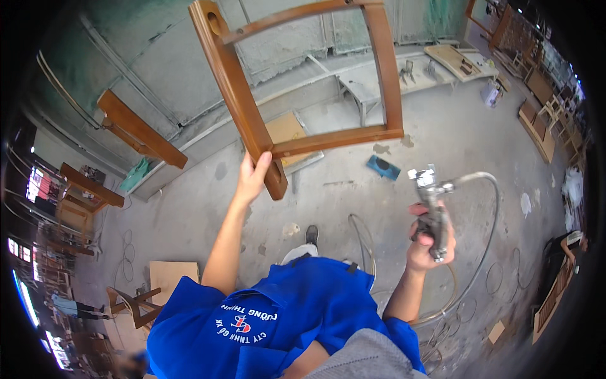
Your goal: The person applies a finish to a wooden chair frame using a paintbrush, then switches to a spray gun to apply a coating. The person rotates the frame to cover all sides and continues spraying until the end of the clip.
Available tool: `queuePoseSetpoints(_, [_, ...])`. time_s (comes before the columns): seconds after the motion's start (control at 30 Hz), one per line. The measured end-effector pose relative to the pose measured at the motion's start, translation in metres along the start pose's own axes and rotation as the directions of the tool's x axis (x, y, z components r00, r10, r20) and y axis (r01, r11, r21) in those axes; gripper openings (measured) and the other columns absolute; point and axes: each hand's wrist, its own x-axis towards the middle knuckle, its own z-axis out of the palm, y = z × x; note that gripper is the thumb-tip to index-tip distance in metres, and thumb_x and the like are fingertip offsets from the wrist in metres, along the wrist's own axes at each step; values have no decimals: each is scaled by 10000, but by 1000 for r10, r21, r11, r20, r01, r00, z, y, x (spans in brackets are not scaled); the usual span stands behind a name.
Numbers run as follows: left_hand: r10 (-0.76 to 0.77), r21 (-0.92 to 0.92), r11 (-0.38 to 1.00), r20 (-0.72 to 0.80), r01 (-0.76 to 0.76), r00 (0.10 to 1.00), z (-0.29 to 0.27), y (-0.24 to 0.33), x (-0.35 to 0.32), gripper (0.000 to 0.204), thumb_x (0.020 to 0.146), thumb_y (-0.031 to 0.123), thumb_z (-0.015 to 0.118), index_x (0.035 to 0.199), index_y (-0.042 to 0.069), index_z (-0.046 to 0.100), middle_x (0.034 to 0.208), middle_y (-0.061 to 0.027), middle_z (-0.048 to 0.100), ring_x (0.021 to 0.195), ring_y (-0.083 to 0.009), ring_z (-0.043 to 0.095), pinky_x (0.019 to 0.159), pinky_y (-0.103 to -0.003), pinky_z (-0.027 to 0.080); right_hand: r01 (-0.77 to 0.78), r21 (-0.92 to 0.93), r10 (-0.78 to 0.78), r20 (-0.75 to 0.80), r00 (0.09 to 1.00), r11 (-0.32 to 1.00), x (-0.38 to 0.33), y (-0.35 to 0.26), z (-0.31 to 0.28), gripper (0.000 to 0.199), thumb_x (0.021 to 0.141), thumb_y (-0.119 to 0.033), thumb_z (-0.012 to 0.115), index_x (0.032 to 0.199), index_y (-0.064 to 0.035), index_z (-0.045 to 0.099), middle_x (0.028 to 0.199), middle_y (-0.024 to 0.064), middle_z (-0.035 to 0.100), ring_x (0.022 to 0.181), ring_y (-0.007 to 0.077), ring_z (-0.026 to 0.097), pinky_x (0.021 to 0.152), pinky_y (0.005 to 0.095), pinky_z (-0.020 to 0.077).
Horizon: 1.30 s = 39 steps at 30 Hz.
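In front of me stands a brown varnished wooden frame [249, 110], a thick rounded post joined to a thinner three-sided part. My left hand [254, 179] grips the post near its lower end, the thumb lying across the wood. At the right, my right hand [432, 243] is wrapped around the handle of a metal spray gun [432, 215]. The gun is held upright, apart from the frame, with a hose [491, 208] looping from it down toward the floor. Part of the gun's handle is hidden by my fingers.
Ahead, a low grey bench [360, 88] runs along the stained wall. A blue box-like item [383, 167] lies on the floor. More brown wooden parts [142, 129] hang at the left. Coiled hoses [451, 322] lie at the lower right. Another person [571, 243] is at the far right.
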Motion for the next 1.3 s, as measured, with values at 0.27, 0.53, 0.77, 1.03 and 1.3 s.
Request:
queuePoseSetpoints(0.27, [-230,-29,972,114,235,967,-22,11,-30,624,911,53,712,1458,20,415,1306,-103,620,1137,-244,705,990,-416,550,-118,-135,133,110,985,984,-86,10,-49,666,987,-477,719,1259,129,674,817,145,760,564,114,599,581,250,486])
queuePoseSetpoints(0.53, [-271,-3,962,45,271,962,-35,11,-48,617,845,13,718,1403,24,455,1195,-88,611,1017,-181,666,862,-342,580,-272,101,248,204,947,957,-121,29,-56,675,970,-470,746,1283,122,663,842,187,760,654,158,688,653,282,549])
queuePoseSetpoints(0.77, [-274,-107,953,94,283,957,-25,10,-80,329,958,116,689,1257,17,594,1167,-93,674,1058,-186,672,811,-356,591,-235,10,231,155,961,972,-143,33,-22,629,995,-452,720,1271,111,675,838,171,762,656,188,704,622,304,561])
queuePoseSetpoints(1.03, [-270,-69,957,133,281,954,-17,21,-100,293,935,142,714,1193,22,640,1167,-77,694,1027,-165,669,833,-336,557,-16,290,-119,441,890,957,-136,8,16,621,856,-463,862,1104,95,745,872,193,775,706,302,771,652,339,607])
queuePoseSetpoints(1.3, [-291,-55,952,147,302,945,-6,20,-86,243,935,138,694,1148,39,630,1127,-54,676,1015,-152,661,849,-329,537,-55,16,51,172,984,998,-114,51,-66,707,955,-505,747,1242,137,671,826,198,765,583,171,671,541,284,521])
